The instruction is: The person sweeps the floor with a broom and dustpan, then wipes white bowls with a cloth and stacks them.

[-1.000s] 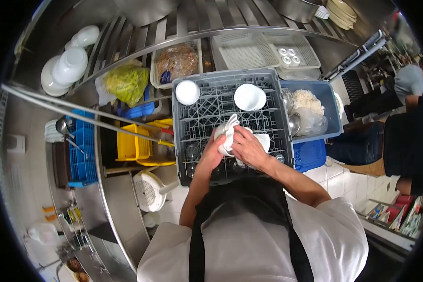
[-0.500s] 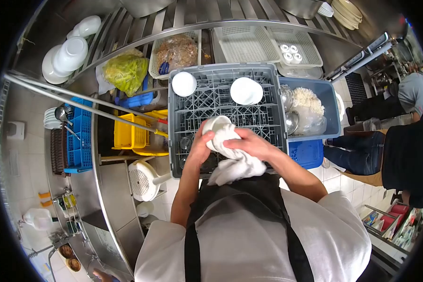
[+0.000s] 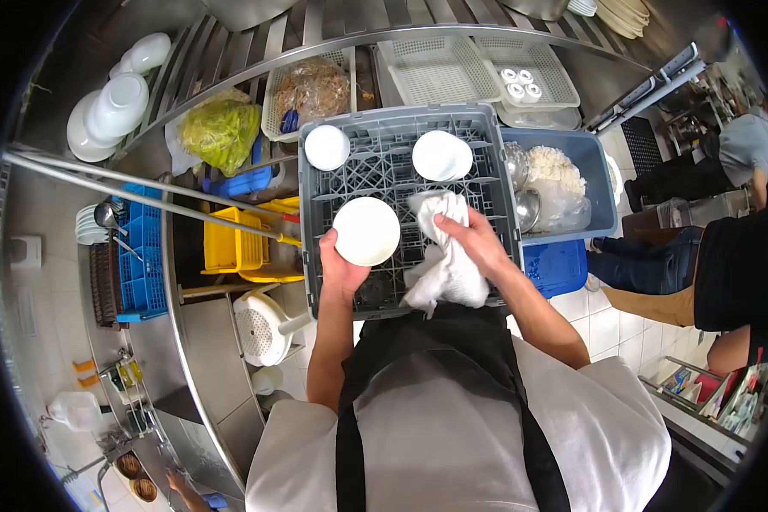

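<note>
My left hand [image 3: 345, 270] grips a white bowl [image 3: 367, 232] by its side, over the near left part of a grey dish rack [image 3: 510, 224]. To the right of it, a white cloth [image 3: 449, 275] is bunched in my right hand [image 3: 478, 244] and hangs down toward my apron. Bowl and cloth are apart. Inside the rack, a white cup [image 3: 327, 148] stands at the far left, and white stacked bowls [image 3: 436, 157] sit at the far right. Some clear glassware low in the rack is mostly hidden behind my left hand.
Right of the rack stands a blue-grey tub [image 3: 603, 192] with bagged pale food and metal bowls. Yellow baskets [image 3: 230, 243] and long poles [image 3: 145, 192] lie left. White bowls [image 3: 119, 105] rest on the far-left shelf. Two people [image 3: 734, 264] are at the right.
My hands have moved apart. The cloth has come away from the bowl and gone right with my right hand, while my left hand has tilted the bowl to show its round face.
</note>
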Motion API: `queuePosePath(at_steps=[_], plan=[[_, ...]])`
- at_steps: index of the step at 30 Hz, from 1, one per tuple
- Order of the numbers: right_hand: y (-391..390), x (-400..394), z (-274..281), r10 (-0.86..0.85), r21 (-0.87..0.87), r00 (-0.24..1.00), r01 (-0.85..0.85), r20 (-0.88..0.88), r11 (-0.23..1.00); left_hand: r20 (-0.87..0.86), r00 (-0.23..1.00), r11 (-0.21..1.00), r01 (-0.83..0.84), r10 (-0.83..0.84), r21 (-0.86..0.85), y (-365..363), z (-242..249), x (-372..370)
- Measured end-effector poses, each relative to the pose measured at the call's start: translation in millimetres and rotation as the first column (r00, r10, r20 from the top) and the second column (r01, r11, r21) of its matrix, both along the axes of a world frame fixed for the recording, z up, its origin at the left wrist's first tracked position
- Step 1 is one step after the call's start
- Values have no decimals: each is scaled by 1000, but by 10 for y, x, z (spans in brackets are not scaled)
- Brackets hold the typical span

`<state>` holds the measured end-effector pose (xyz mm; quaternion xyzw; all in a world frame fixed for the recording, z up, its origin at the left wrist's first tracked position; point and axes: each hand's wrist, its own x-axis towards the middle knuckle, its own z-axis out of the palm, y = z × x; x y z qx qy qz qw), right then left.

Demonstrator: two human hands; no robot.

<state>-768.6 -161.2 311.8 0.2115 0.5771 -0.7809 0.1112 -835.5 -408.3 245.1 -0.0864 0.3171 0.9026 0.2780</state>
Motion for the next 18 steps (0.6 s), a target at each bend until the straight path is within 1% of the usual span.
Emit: queuePosePath(at_steps=[1, 2, 3, 4, 5, 6, 7, 8, 9, 10, 11, 12, 13, 14, 15, 16, 17, 18], plan=[[-64, -9, -135, 15, -42, 1000, -16, -25, 999, 17, 1000, 998, -6, 5, 66, 82, 40, 28], [-176, -23, -171, 13, -116, 1000, -12, 13, 993, 37, 999, 992, -10, 5, 130, 178, 79, 67], [-318, -33, -209, 14, -190, 999, -4, 53, 982, 75, 997, 994, 5, -13, 111, 284, 101, 122], [-459, -53, -346, -14, -83, 998, 9, -63, 997, 92, 996, 989, 3, -16, 147, 328, 60, 149], [-494, -49, -333, -6, -4, 998, 6, -62, 1000, 107, 994, 983, -1, -19, 182, 345, 9, 150], [-445, -39, -392, 51, 119, 997, -45, -51, 992, 105, 994, 983, 2, -22, 183, 320, -36, 126], [-379, -22, -447, 110, 240, 994, -99, -30, 966, -12, 1000, 998, 28, -28, -57, 271, -79, 101], [-339, -27, -398, 110, 242, 993, -100, -28, 965, -122, 991, 955, 24, -62, -295, 221, -97, 86], [-300, -44, -268, 151, 456, 988, -150, 36, 877, -120, 991, 956, 21, -59, -292, 181, -77, 79], [-286, -55, -129, 180, 643, 978, -206, 107, 738, -444, 870, 741, -151, -214, -654, 133, -54, 70], [-309, -33, 14, 186, 643, 976, -214, 111, 736, -595, 648, 412, -433, -476, -802, 90, -6, 68], [-338, -10, 177, 299, 779, 953, -156, -42, 607, -570, 654, 412, -401, -497, -818, 72, 75, 36], [-351, -4, 342, 425, 881, 889, -55, -171, 470, -573, 652, 413, -403, -497, -817, 63, 149, 24], [-359, -5, 499, 543, 899, 774, 75, -326, 432, -529, 647, 488, -265, -549, -832, 65, 213, 15], [-360, -38, 599, 608, 906, 714, 90, -348, 412, -488, 630, 546, -118, -604, -829, 75, 241, 5], [-337, -85, 735, 664, 917, 680, 33, -312, 397, -579, 584, 666, -86, -568, -741, 94, 194, -8], [-302, -156, 874, 716, 926, 642, -23, -275, 377, -580, 580, 668, -80, -572, -740, 103, 214, -20], [-275, -258, 967, 733, 896, 629, -128, -259, 426, -563, 573, 687, 1, -596, -727, 102, 251, -28]])
